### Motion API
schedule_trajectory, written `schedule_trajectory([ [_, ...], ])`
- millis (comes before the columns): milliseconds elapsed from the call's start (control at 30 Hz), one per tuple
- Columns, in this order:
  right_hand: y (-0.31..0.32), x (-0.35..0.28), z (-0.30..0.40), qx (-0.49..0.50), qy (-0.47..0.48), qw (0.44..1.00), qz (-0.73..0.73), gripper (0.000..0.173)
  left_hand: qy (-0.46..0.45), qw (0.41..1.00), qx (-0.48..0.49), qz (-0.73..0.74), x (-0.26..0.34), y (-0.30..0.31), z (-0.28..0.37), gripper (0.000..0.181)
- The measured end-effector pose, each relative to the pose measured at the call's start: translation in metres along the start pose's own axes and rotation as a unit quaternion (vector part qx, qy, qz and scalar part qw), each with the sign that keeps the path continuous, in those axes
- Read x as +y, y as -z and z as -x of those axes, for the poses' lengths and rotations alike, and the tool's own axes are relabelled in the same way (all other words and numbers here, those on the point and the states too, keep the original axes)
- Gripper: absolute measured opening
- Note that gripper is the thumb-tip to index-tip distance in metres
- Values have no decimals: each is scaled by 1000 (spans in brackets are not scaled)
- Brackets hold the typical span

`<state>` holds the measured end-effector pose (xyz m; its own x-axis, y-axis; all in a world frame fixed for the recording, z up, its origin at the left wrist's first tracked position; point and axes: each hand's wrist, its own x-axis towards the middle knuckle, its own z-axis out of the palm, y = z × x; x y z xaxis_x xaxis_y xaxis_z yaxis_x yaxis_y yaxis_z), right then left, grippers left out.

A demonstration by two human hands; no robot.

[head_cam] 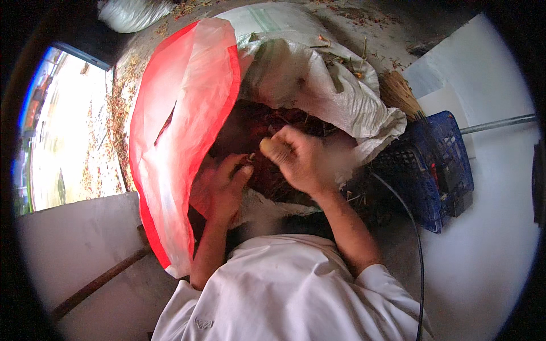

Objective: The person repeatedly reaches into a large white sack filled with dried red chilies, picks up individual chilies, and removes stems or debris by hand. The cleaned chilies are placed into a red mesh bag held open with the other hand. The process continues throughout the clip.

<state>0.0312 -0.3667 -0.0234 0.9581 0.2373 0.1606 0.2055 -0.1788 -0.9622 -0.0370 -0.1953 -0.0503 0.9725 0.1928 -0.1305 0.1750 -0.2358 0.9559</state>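
Note:
My left hand (230, 183) pinches a small dark pod (249, 159) with a pale stem end between thumb and fingers. Close by on the right, my right hand (296, 160) has curled fingers and a raised thumb, slightly blurred; whether it holds anything is hidden. Both hands are over the mouth of a white woven sack (375, 115). Inside, a dim, dark red heap (243, 123) looks like dried pods, though too dark to be sure. A red and translucent white plastic bag (179, 106) with a slit stands along the left of the sack, beside my left forearm.
A full white sack with green stripes (273, 17) lies behind. On the right are a broom (399, 91), a blue plastic crate (452, 145) and a black cable (411, 221). Plant scraps (119, 111) litter the floor by a bright doorway at left. A pale bag (132, 15) sits far left.

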Motion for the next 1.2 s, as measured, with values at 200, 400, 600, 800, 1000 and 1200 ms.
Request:
schedule_trajectory([
  [200,-14,16,12,-81,33,984,153,45,-187,965,-42,-178,-6,2,-1,25],
  [400,-7,14,20,-134,33,985,105,37,-236,950,-48,-200,3,3,0,31],
  [600,-10,8,21,-84,149,955,244,33,-256,924,-54,-278,20,7,2,29],
  [800,-12,2,14,-59,197,929,307,36,-265,897,-3,-354,22,2,4,25],
  [1000,-19,-2,21,-120,-180,939,-269,43,-71,996,-5,46,8,-3,9,15],
  [1200,-15,-14,8,-127,-129,909,-374,41,32,957,-50,284,26,5,4,15],
])
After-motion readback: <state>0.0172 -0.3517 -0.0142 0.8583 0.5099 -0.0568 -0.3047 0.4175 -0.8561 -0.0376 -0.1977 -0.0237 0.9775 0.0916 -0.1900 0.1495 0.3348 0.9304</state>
